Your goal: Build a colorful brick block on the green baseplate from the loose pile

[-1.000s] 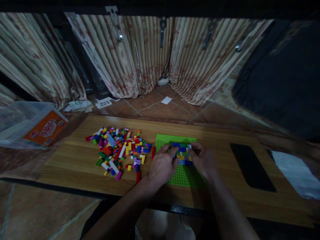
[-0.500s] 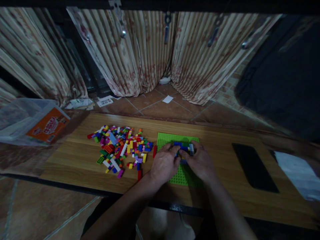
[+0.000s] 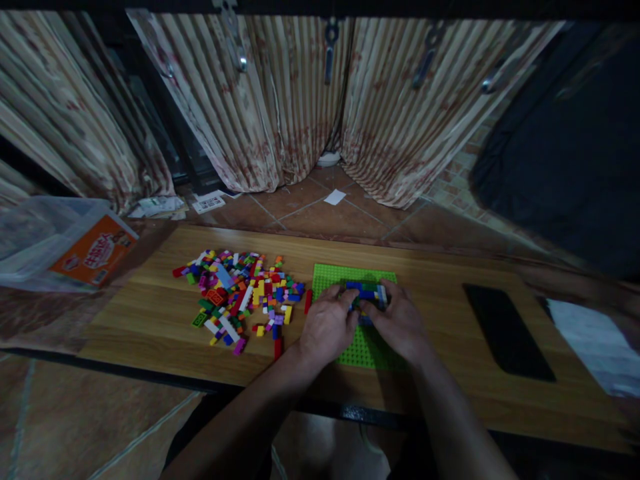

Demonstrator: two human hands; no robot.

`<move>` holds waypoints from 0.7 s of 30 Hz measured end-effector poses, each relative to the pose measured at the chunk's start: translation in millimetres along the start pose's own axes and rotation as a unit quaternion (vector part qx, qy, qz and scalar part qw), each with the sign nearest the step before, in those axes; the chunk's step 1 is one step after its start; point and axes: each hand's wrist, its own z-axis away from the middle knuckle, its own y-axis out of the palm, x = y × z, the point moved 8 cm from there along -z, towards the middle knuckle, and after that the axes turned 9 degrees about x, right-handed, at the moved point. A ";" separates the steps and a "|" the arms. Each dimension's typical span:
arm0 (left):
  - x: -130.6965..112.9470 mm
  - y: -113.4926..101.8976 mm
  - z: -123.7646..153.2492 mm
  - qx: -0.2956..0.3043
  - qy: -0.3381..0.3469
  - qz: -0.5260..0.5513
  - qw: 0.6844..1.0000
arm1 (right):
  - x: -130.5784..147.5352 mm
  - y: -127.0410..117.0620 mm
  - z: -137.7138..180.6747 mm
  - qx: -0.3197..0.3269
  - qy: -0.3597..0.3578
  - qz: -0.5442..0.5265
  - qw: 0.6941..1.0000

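Note:
A green studded baseplate lies on the wooden table. On it stands a small build of mostly blue toy bricks, with some white or light-blue ones at its right end. My left hand is closed at the build's left side, fingertips pressed on the bricks. From the right, my right hand grips the build with thumb and fingers bent around it. My fingers hide part of the bricks, so I cannot make out any single piece between them.
Left of the baseplate spreads a pile of loose coloured bricks. A single red brick lies by the plate's left edge. On the right is a flat black object, with a white sheet beyond. A clear plastic bin stands far left.
The whole view has shifted very slightly. Both hands stay at the brick build, with only small movement of the fingers.

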 end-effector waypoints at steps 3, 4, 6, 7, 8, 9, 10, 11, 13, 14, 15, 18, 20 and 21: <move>0.0 -0.1 -0.1 -0.001 0.000 0.002 1.000 | 0.9 -0.8 0.1 0.003 0.005 0.003 1.000; -0.4 -0.2 -0.2 -0.001 0.002 0.004 1.000 | 1.1 -1.1 0.2 0.002 0.005 0.004 1.000; -0.9 -0.5 -0.2 0.002 0.001 0.007 1.000 | 0.9 -1.8 0.4 -0.002 0.008 0.004 1.000; -1.0 -0.7 -0.2 0.003 -0.002 0.007 1.000 | 0.6 -1.9 0.5 -0.005 0.008 0.004 1.000; -1.2 -0.8 -0.2 0.005 -0.004 0.008 1.000 | 0.5 -2.0 0.6 -0.008 0.007 0.004 1.000; -1.2 -1.1 -0.1 0.005 -0.006 0.009 1.000 | 0.4 -2.0 0.7 -0.010 0.006 0.003 1.000; -1.3 -1.4 0.0 0.005 -0.008 0.009 1.000 | 0.2 -1.8 0.8 -0.012 0.006 0.002 1.000; -1.4 -1.5 0.1 0.005 -0.009 0.010 1.000 | 0.1 -1.6 0.9 -0.013 0.006 0.000 1.000; -1.6 -1.4 0.0 0.006 -0.008 0.013 1.000 | 0.7 -1.7 1.2 -0.014 0.006 -0.006 1.000; -1.5 -1.2 -0.2 0.006 -0.006 0.015 1.000 | 1.3 -1.7 1.3 -0.014 0.006 -0.008 1.000; -1.5 -0.9 -0.4 0.006 -0.005 0.016 1.000 | 2.0 -1.7 1.4 -0.011 0.007 -0.009 1.000; -0.9 -0.3 -1.1 0.002 -0.002 0.018 1.000 | 3.3 -1.4 1.2 -0.003 0.013 -0.005 1.000; -0.6 -0.1 -1.5 0.000 -0.002 0.019 1.000 | 3.2 -1.1 0.7 0.000 0.018 -0.003 1.000; -0.7 -0.2 -1.6 0.000 -0.002 0.020 1.000 | 2.9 -1.1 0.5 -0.002 0.019 -0.002 1.000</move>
